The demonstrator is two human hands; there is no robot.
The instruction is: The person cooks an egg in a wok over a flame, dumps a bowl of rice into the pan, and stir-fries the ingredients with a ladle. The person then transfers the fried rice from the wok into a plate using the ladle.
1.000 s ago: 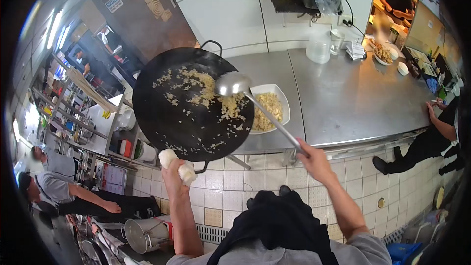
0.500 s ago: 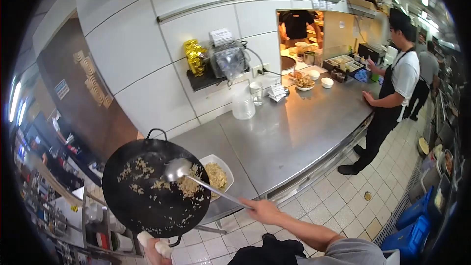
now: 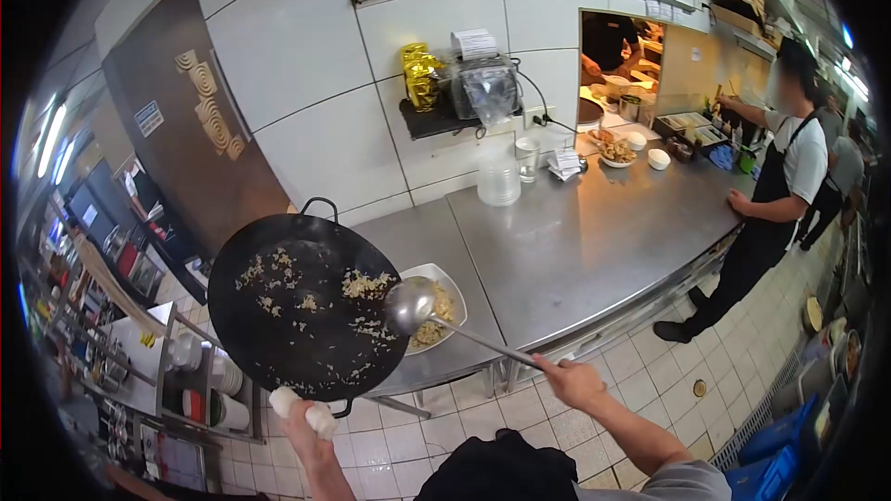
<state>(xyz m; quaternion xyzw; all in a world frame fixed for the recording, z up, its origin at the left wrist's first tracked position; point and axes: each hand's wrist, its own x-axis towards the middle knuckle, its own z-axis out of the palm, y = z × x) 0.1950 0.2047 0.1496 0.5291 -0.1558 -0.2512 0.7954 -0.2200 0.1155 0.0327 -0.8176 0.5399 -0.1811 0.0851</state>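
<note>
A large black wok (image 3: 306,343) with scattered fried rice is tilted over the left end of the steel counter. My left hand (image 3: 304,427) is closed round a white cloth (image 3: 319,419) at the wok's lower edge, beside its near handle. My right hand (image 3: 574,384) grips the handle of a metal ladle (image 3: 409,305). The ladle's bowl is at the wok's right rim, partly over a white square bowl (image 3: 455,320) that holds fried rice (image 3: 432,327). The ladle hides part of this bowl.
The steel counter (image 3: 566,250) carries stacked clear containers (image 3: 498,178), a glass (image 3: 527,160), papers (image 3: 564,164) and a plate of food (image 3: 614,148). A co-worker (image 3: 789,167) in a black apron stands at its right end. Shelves with dishes (image 3: 186,353) are at left.
The view has swung right. The ladle has moved from inside the wok to its right rim, over the white bowl. Less rice lies in the wok. The co-worker's one arm now reaches toward the back.
</note>
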